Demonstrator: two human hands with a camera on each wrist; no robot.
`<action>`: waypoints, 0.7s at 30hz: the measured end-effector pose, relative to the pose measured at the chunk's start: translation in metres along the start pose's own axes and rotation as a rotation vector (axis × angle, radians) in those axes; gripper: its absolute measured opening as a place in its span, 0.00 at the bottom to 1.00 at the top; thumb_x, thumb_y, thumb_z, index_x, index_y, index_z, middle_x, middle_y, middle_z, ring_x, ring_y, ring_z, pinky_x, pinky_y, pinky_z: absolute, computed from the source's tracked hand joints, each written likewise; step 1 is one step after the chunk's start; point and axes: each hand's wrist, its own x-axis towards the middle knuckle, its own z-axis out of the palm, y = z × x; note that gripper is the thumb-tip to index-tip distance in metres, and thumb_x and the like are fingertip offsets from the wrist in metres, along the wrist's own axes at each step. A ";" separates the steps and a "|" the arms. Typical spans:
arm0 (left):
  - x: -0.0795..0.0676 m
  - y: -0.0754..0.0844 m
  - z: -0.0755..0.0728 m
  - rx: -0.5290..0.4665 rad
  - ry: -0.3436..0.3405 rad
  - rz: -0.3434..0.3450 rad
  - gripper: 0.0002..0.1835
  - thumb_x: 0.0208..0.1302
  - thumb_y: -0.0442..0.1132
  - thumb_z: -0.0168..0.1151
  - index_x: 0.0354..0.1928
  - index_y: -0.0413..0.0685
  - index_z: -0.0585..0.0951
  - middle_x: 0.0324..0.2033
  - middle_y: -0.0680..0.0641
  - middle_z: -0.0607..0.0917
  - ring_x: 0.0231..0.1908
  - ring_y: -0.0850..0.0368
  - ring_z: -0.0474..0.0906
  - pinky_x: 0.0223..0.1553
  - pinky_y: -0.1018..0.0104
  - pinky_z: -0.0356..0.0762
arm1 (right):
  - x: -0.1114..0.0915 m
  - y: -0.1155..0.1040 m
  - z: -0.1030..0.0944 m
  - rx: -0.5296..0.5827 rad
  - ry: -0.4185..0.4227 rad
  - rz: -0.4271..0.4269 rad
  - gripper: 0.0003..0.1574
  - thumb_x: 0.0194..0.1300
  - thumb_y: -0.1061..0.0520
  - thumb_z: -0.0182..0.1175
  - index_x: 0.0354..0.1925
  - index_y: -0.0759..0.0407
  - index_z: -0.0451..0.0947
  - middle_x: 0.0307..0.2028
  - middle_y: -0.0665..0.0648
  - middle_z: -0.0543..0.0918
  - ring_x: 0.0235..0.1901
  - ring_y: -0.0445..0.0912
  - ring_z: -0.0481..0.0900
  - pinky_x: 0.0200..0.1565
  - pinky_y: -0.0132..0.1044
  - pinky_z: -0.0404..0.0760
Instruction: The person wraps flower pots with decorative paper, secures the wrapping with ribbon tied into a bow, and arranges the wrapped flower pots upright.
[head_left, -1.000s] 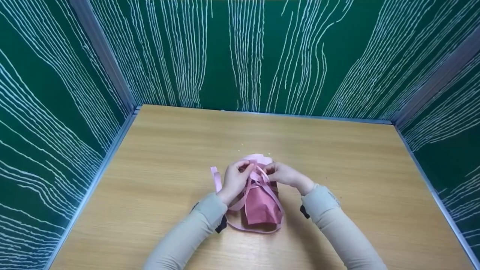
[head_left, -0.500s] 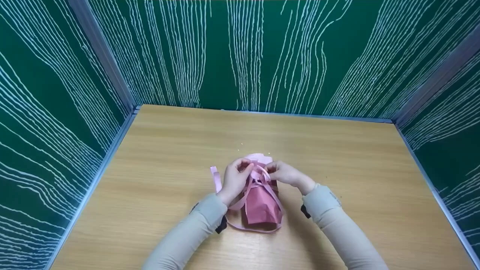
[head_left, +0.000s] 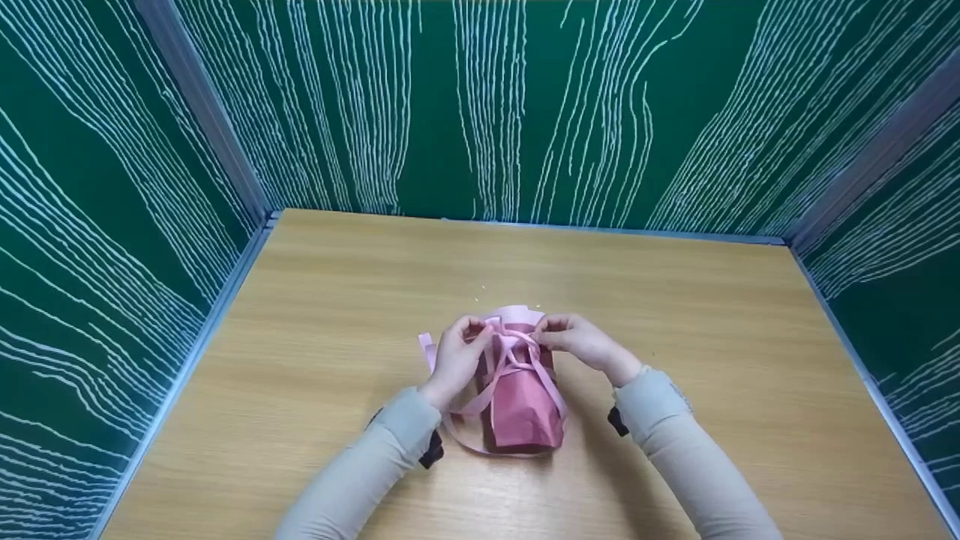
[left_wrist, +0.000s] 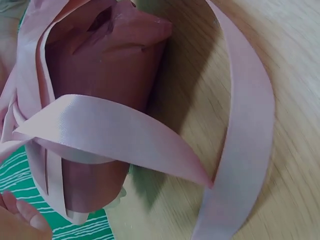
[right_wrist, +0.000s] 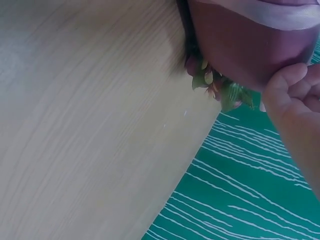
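A bouquet in mauve wrapping paper [head_left: 525, 412] lies on the table, a pink ribbon [left_wrist: 250, 100] tied round its middle in a bow. Green leaves and reddish petals [right_wrist: 232, 95] show past the far end of the wrap in the right wrist view. My left hand [head_left: 456, 360] pinches the ribbon on the left side of the bow. On the other side, my right hand [head_left: 583, 341] pinches the bow's right loop between thumb and curled fingers. Long ribbon tails hang over the paper and curve onto the table on the left and near sides.
The wooden table [head_left: 360, 285] has small pale specks beyond the bouquet. Green panels with white wavy lines [head_left: 435, 112] enclose its back and both sides, framed by metal strips. A loose ribbon end [head_left: 426, 349] sticks up left of my left hand.
Both hands have moved apart, left hand leftward and right hand slightly rightward and up, spreading the ribbon bow wider. The near ribbon tail has drawn up closer to the bouquet's base.
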 end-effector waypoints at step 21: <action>-0.009 -0.001 -0.033 -0.149 -0.137 -0.042 0.07 0.66 0.28 0.53 0.39 0.27 0.73 0.32 0.55 0.79 0.36 0.67 0.75 0.46 0.72 0.77 | -0.019 -0.004 -0.029 0.138 -0.024 -0.058 0.11 0.66 0.65 0.50 0.30 0.52 0.75 0.33 0.47 0.80 0.37 0.38 0.79 0.46 0.29 0.80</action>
